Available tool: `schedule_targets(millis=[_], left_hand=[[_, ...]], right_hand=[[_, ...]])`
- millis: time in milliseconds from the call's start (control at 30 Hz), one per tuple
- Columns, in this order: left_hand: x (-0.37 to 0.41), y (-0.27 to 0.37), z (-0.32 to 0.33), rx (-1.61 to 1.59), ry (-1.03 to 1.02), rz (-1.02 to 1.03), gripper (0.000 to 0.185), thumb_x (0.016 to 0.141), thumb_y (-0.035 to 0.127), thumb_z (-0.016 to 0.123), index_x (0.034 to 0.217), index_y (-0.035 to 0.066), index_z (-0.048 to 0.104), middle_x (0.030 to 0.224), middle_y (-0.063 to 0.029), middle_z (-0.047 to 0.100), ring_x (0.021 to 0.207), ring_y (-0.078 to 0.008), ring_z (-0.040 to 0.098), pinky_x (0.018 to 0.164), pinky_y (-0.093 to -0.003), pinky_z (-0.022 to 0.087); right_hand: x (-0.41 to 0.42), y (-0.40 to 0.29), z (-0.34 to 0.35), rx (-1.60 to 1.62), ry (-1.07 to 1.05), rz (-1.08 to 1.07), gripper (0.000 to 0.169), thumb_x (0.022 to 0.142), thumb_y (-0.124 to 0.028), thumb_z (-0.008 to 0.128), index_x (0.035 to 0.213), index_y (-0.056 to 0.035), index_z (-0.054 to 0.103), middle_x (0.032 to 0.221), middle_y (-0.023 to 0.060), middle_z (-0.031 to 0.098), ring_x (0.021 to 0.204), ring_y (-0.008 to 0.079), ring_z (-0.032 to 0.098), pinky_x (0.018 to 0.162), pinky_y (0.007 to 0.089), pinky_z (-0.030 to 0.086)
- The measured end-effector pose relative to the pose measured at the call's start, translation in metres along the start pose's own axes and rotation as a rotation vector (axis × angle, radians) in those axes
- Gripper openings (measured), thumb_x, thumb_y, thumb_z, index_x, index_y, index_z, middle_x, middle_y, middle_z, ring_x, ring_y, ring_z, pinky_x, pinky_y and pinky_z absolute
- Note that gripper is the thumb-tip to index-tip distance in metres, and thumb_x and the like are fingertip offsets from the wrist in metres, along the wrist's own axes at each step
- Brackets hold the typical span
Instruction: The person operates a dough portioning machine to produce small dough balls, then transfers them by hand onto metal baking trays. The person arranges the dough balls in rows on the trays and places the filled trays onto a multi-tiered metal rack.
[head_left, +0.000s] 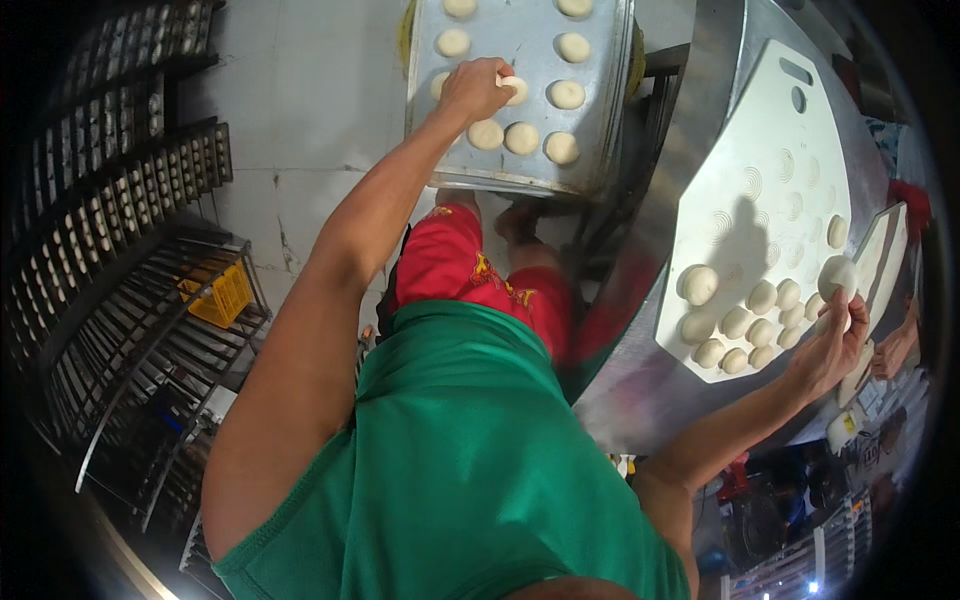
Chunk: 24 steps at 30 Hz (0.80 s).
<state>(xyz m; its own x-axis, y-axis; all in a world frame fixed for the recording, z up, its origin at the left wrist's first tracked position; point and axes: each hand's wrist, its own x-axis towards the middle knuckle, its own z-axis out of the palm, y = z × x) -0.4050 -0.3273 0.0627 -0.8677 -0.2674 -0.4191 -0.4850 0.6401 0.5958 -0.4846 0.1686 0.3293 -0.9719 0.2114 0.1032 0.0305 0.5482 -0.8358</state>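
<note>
My left hand (474, 91) is over a metal baking tray (517, 169), thumb and fingers on the edge of a flattened round of dough (514, 91). Other pale dough rounds, such as one near the tray's front edge (562, 148), sit in rows around it. On my other side, my right hand (834, 346) pinches a dough disc (837, 274) at the right edge of a white board (705, 202). Several dough pieces (700, 285) cluster at the board's near end. Faint concentric ring marks cover its middle.
The board rests on a steel table (630, 405). Dark racks with trays of small dough pieces (112, 217) stand at left, near a yellow crate (219, 294). Another person's hand (894, 351) is at the far right, beside a second board (879, 247).
</note>
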Motion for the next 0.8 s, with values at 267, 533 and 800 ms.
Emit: schedule_targets(millis=[267,533,800], left_hand=[[-0.008,-0.027,-0.003,-0.119,0.213,0.260,0.045,0.087,0.026,0.075,0.125,0.005,0.062,0.116,-0.0215,0.063,0.102,-0.0394,0.064,0.087,-0.0462,0.052],[-0.030,-0.031,-0.079,-0.449,-0.076,-0.112,0.037,0.092,0.017,0.064,0.126,0.004,0.061,0.111,-0.0128,0.067,0.097,-0.0245,0.063,0.085,-0.0370,0.050],[0.123,0.003,-0.104,-0.221,-0.073,0.160,0.033,0.087,0.019,0.074,0.117,0.005,0.071,0.115,-0.0190,0.070,0.104,-0.0348,0.068,0.090,-0.0408,0.054]], right_hand=[[-0.103,-0.111,0.236,-0.022,-0.435,-0.064,0.029,0.089,-0.017,0.078,0.112,-0.0021,0.071,0.101,0.0057,0.070,0.093,0.0142,0.064,0.083,0.0294,0.051],[-0.076,0.002,0.480,-0.245,-0.711,-0.041,0.038,0.090,-0.032,0.071,0.113,-0.0023,0.071,0.104,0.0222,0.073,0.095,0.0356,0.070,0.086,0.0437,0.053],[-0.077,-0.016,0.455,-0.165,-0.611,0.247,0.043,0.091,-0.031,0.071,0.120,0.0002,0.066,0.105,0.0189,0.070,0.093,0.0291,0.068,0.086,0.0392,0.053]])
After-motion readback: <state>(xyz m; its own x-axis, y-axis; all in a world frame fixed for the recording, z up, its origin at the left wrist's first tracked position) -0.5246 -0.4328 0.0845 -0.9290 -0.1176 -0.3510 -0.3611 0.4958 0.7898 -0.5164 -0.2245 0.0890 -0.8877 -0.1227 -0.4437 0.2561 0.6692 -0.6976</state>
